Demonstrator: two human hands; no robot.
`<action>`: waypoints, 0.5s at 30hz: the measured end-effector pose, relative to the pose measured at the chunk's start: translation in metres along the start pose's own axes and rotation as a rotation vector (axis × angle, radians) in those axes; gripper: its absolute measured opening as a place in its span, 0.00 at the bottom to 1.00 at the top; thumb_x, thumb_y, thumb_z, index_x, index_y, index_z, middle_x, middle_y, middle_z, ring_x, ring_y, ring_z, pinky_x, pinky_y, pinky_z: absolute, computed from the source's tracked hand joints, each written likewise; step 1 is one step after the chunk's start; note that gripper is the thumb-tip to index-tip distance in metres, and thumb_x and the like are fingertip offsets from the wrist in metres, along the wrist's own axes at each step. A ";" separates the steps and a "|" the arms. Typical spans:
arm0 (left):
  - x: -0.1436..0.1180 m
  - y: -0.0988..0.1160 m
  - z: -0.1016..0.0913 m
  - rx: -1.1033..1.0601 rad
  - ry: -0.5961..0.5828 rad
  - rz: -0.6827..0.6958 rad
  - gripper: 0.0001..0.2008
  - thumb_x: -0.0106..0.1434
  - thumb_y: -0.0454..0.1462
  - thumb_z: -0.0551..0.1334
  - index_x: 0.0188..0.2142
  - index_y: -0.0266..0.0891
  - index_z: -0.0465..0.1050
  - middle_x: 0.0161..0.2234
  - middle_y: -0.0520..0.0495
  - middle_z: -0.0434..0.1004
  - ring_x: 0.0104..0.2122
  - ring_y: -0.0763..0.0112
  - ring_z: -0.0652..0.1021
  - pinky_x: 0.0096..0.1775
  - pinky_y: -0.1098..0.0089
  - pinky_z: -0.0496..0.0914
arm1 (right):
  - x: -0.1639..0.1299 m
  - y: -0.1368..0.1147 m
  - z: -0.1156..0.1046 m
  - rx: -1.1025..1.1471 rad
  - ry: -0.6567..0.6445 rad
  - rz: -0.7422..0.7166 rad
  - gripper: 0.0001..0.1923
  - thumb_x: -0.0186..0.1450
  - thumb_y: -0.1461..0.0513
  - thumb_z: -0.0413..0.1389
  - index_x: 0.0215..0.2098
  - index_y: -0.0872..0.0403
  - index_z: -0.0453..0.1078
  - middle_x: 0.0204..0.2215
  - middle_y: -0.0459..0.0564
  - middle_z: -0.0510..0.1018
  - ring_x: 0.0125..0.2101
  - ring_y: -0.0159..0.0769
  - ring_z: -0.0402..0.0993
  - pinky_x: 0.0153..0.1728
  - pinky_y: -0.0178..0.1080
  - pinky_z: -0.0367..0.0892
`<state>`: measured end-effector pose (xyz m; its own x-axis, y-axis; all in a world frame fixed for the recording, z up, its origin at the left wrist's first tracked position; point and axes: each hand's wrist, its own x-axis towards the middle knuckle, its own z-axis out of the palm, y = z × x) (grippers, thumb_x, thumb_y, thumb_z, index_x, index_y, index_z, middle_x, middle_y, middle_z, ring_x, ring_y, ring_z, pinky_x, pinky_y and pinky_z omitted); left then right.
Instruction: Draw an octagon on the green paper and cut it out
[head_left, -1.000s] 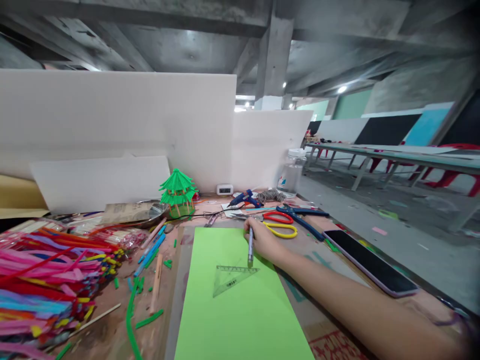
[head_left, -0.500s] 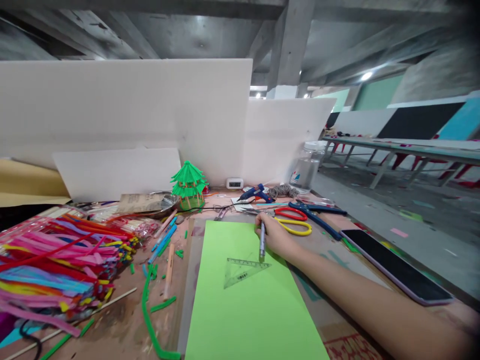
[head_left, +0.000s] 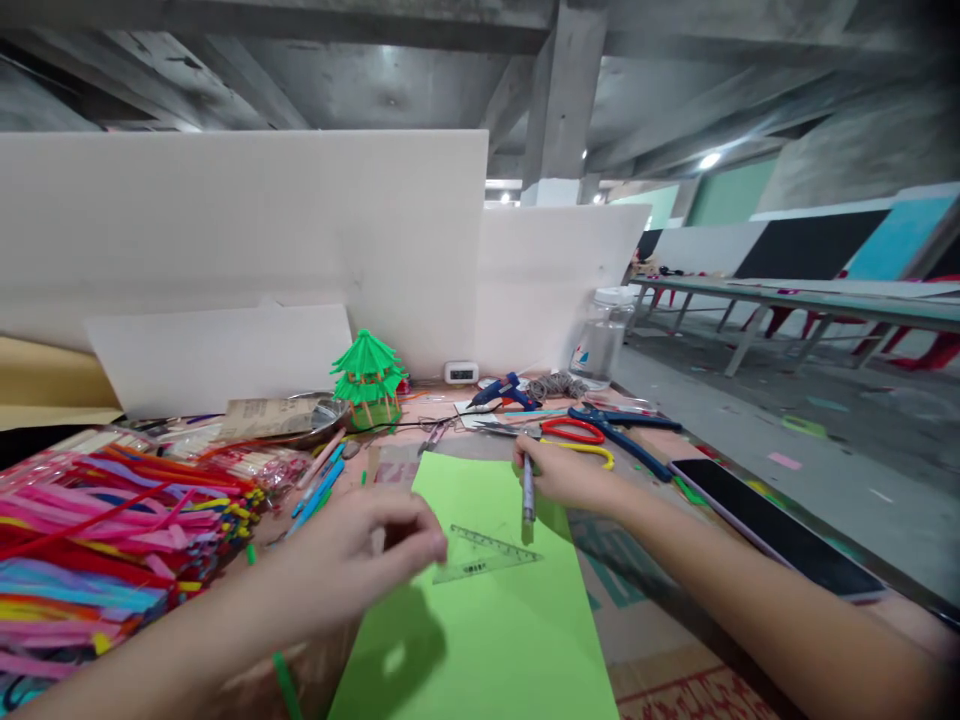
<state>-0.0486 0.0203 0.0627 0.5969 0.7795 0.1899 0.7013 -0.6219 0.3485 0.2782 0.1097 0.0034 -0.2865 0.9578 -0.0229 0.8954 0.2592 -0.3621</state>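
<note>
My right hand (head_left: pixel 559 470) is closed round a grey pen (head_left: pixel 529 495), pointing downward above the upper right of a bright green sheet of paper (head_left: pixel 480 640). A clear triangular set square (head_left: pixel 491 553) lies flat on the sheet. To its left, my left hand (head_left: pixel 375 550) hovers over the paper and casts a shadow on it. Its fingers curl in a ring, thumb tip close to the index tip, with nothing visible between them. Scissors with red and yellow handles (head_left: pixel 574 432) lie just beyond my right hand.
Colourful pipe cleaners (head_left: pixel 97 520) are heaped at left. Along the back stand a green pagoda model (head_left: pixel 367 375), a small digital clock (head_left: pixel 461 373), a blue glue gun (head_left: pixel 504 392) and a clear plastic jar (head_left: pixel 600 340). Blue-handled pliers (head_left: pixel 630 440) and a phone (head_left: pixel 772 525) lie at right.
My left hand has come into view from the lower left, over the paper. The sheet and set square have turned slightly. My right hand keeps the pen in nearly the same place.
</note>
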 end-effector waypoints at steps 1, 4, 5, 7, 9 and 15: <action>0.008 -0.006 0.003 0.017 -0.027 0.012 0.12 0.73 0.45 0.63 0.43 0.38 0.77 0.41 0.48 0.80 0.38 0.66 0.80 0.43 0.60 0.77 | 0.000 0.001 -0.003 -0.014 -0.013 -0.009 0.17 0.74 0.56 0.59 0.57 0.54 0.72 0.54 0.55 0.77 0.48 0.43 0.78 0.48 0.49 0.77; 0.028 -0.029 0.022 0.107 -0.018 0.001 0.09 0.72 0.42 0.64 0.46 0.39 0.77 0.47 0.44 0.79 0.50 0.59 0.78 0.54 0.51 0.73 | -0.001 0.004 -0.013 -0.046 -0.059 -0.038 0.16 0.74 0.56 0.59 0.57 0.54 0.72 0.54 0.55 0.77 0.48 0.43 0.78 0.48 0.49 0.77; 0.032 -0.035 0.030 0.130 -0.018 -0.005 0.11 0.72 0.42 0.64 0.49 0.39 0.76 0.51 0.43 0.78 0.53 0.57 0.77 0.55 0.49 0.72 | -0.002 0.006 -0.017 -0.053 -0.085 -0.048 0.16 0.74 0.56 0.59 0.56 0.54 0.72 0.53 0.54 0.77 0.47 0.42 0.78 0.47 0.49 0.77; 0.033 -0.044 0.044 0.162 -0.026 -0.009 0.15 0.71 0.43 0.65 0.54 0.40 0.74 0.56 0.41 0.75 0.56 0.54 0.75 0.57 0.47 0.71 | -0.005 0.008 -0.024 -0.059 -0.152 -0.074 0.13 0.75 0.55 0.59 0.53 0.55 0.73 0.49 0.53 0.78 0.43 0.39 0.78 0.44 0.46 0.77; 0.031 -0.046 0.053 0.175 -0.040 -0.004 0.17 0.71 0.43 0.65 0.57 0.41 0.73 0.58 0.41 0.73 0.57 0.53 0.75 0.57 0.46 0.71 | -0.008 0.009 -0.031 -0.046 -0.221 -0.108 0.09 0.72 0.58 0.61 0.45 0.55 0.74 0.40 0.48 0.79 0.36 0.35 0.76 0.38 0.40 0.75; 0.026 -0.043 0.057 0.164 -0.078 0.028 0.17 0.72 0.44 0.64 0.56 0.41 0.73 0.57 0.41 0.74 0.56 0.54 0.75 0.56 0.47 0.72 | -0.014 0.001 -0.044 0.077 -0.374 -0.190 0.10 0.58 0.66 0.64 0.28 0.51 0.66 0.24 0.41 0.70 0.26 0.33 0.65 0.27 0.35 0.59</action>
<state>-0.0405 0.0631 0.0005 0.6408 0.7577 0.1237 0.7344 -0.6519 0.1888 0.2985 0.1018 0.0438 -0.5605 0.7792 -0.2806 0.7908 0.4029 -0.4609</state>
